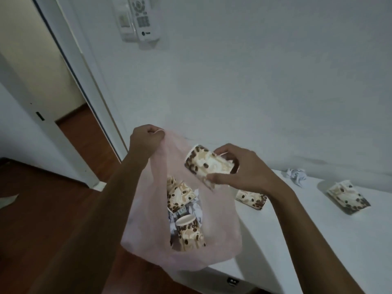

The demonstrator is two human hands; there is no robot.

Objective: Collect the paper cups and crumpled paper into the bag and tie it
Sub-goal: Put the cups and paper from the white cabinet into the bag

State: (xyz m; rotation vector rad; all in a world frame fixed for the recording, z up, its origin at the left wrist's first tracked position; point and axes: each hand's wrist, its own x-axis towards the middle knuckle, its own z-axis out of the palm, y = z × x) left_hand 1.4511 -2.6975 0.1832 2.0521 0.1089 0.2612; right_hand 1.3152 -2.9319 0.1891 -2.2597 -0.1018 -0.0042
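My left hand (146, 137) grips the top edge of a translucent pink plastic bag (220, 234) and holds it up at the left end of the white table (318, 240). My right hand (244, 168) holds a coffee-bean patterned paper cup (206, 163) on its side over the bag's mouth. Inside the bag lie two similar cups (180, 193) and some crumpled paper (196, 210). Two more cups lie on the table: one (251, 199) just under my right wrist, one (347, 197) at the far right. A crumpled paper ball (297, 176) sits near the wall.
A white wall runs behind the table, with a remote control in a holder (140, 18) mounted high up. An open doorway (70, 115) and dark wooden floor (53, 209) lie to the left. The table edge runs diagonally towards the lower right.
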